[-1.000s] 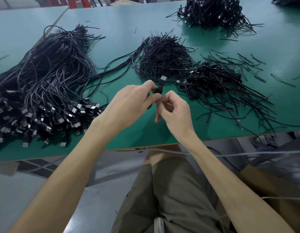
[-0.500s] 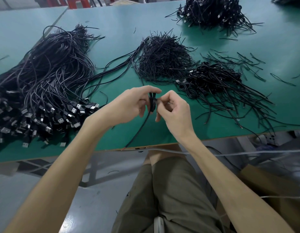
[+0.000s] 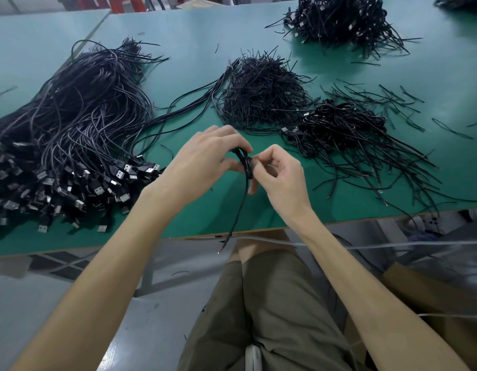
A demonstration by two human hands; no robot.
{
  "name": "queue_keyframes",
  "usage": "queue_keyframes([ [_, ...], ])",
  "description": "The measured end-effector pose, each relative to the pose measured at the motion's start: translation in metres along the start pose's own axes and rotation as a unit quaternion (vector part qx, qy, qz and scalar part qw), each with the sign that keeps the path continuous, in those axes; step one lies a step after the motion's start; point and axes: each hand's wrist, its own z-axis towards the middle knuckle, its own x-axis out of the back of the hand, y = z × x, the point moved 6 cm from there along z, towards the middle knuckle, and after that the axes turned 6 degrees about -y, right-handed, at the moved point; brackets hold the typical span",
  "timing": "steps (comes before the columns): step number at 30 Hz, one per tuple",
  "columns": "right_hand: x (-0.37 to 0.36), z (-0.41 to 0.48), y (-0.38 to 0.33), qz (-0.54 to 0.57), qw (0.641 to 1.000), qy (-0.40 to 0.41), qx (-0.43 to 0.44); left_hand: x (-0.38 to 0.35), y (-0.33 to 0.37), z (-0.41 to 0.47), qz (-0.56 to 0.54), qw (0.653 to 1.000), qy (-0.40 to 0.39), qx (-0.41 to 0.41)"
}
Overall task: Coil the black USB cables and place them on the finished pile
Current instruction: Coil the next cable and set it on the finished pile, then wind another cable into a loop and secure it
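A black USB cable (image 3: 244, 167) is bunched into a small coil between my two hands, above the near part of the green table (image 3: 183, 44). My left hand (image 3: 205, 162) grips the coil from the left, fingers curled over its top. Fingertips of my right hand (image 3: 280, 178) pinch it from the right. The cable's loose tail (image 3: 237, 212) hangs down past the table's front edge and ends in bare red-tipped wires. A pile of coiled cables (image 3: 339, 127) lies just right of my hands.
A big heap of uncoiled USB cables (image 3: 66, 135) with plugs toward me fills the left of the table. A mound of short black ties (image 3: 261, 95) sits behind my hands. Another cable pile (image 3: 339, 20) lies at the far right. Loose ties scatter right of the coiled pile.
The plug that stuck up above my fingers a second ago is tucked into the coil. The hands have closed together on the bundle, and the tail now hangs down over the table edge.
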Motion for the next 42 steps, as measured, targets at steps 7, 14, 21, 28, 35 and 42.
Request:
queue_keyframes([
  [7,-0.001,0.002,0.002,0.024,0.999,-0.021,0.007,0.000,-0.005,-0.001,-0.014,1.000,0.017,-0.002],
  [14,0.002,0.005,0.011,0.058,0.998,-0.004,-0.008,-0.007,-0.008,-0.002,-0.115,0.991,0.027,0.071],
  [21,0.002,0.002,0.008,0.041,0.999,-0.002,0.005,-0.026,0.001,0.000,-0.299,0.940,0.040,0.161],
  [28,0.004,0.001,0.008,0.023,0.999,0.023,0.013,-0.036,0.009,0.000,-0.443,0.872,0.039,0.205],
  [35,0.005,0.003,0.012,0.048,0.998,0.036,-0.002,-0.029,0.003,-0.002,-0.351,0.916,-0.030,0.193],
  [42,0.004,0.002,0.014,0.045,0.998,0.039,-0.020,-0.021,-0.013,-0.006,-0.304,0.927,0.043,0.216],
])
